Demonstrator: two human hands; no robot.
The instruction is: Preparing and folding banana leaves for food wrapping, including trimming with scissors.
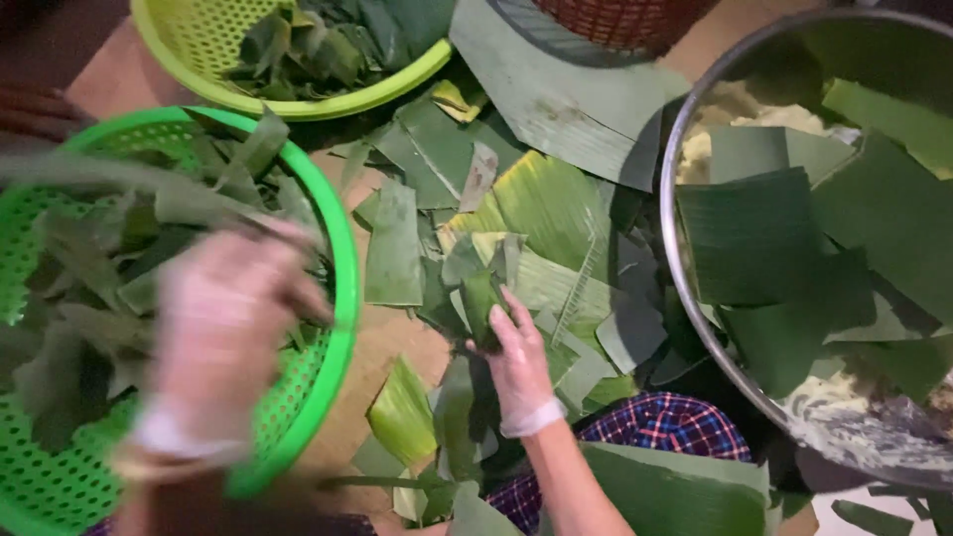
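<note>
Over the green basket (pixel 333 298) at the left edge of the floor (pixel 392 342) we see our left hand (pixel 223 318), gloved and blurred by motion. It lies over the heap of dark leaf pieces inside, and we cannot tell how far its fingers are curled or whether they hold anything. Our right hand (pixel 518 362), also in a thin clear glove, is further right, near the middle of the floor, its fingers closed around a small folded leaf parcel (pixel 481 308) which stands up from the grip above the scattered banana leaves (pixel 546 213). These cut leaves cover nearly all the ground between the containers, so little bare floor shows beyond a brown patch just beside the green basket's rim. A yellow-green basket (pixel 298 99) with more leaf parcels sits at the top, close to the green one, and a red woven basket (pixel 620 20) peeks in at the top edge. A big metal basin (pixel 685 298) fills the right side, holding broad leaf sheets over something pale. Checked cloth (pixel 665 422) shows at the bottom, under our right forearm.
</note>
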